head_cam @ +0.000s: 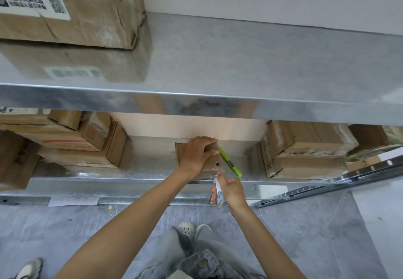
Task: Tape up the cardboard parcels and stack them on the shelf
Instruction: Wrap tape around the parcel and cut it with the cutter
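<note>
Above grey denim trousers (202,263), steady small brown cardboard parcel (210,167) on lower metal shelf (150,163) under curled fingers of left hand (197,154), drawing tape taut from white-and-blue tape roll (219,198) pinched by right hand (231,191).

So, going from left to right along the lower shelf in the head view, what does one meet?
Left stack of boxes → small parcel gripped by the left hand → green marker → right stack of boxes.

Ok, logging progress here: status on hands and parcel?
Left hand holds small box on lower shelf. Right hand grips tape roll. Green marker lies beside box.
</note>
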Demonstrator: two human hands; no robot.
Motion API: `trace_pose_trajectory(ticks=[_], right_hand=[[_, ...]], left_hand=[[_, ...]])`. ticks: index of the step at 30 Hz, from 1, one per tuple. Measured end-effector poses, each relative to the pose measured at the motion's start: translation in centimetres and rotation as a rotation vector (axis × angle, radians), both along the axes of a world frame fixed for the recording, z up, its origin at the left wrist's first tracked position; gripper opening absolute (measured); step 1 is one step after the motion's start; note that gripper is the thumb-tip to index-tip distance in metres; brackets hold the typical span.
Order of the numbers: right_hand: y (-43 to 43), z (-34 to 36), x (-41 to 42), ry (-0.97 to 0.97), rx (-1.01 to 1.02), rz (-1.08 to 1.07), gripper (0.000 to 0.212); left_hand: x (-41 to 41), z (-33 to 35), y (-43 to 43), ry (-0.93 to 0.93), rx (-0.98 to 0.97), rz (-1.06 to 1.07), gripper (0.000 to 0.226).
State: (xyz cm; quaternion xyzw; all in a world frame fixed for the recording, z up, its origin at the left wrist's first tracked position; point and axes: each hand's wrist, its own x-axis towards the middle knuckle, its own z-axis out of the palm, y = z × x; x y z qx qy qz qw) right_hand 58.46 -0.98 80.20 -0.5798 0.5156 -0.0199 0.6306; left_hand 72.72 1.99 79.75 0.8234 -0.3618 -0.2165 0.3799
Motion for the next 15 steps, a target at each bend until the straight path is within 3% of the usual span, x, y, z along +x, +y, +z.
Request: trace_pose_trajectory(ticks=[2,5,7,15], right_hand=[[0.09,-0.07,-0.04,0.0,0.002,-0.01,0.061],[-0.13,0.01,-0.06,-0.006,0.023,-0.014,0.06],[-0.32,0.13,-0.02,-0.007,0.047,0.001,0.059],[-0.5,0.02,0.1,-0.012,0.088,-0.022,0.058]], left_hand=[[-0.14,-0.1,-0.06,-0.028,0.033,-0.023,0.033],[-0.34,-0.26,-0.22,-0.265,0.162,-0.095,0.025],[-0.26,-0.2,-0.22,-0.325,0.187,-0.104,0.023],[0.04,-0.97,-0.57,-0.175,0.157,-0.128,0.023]])
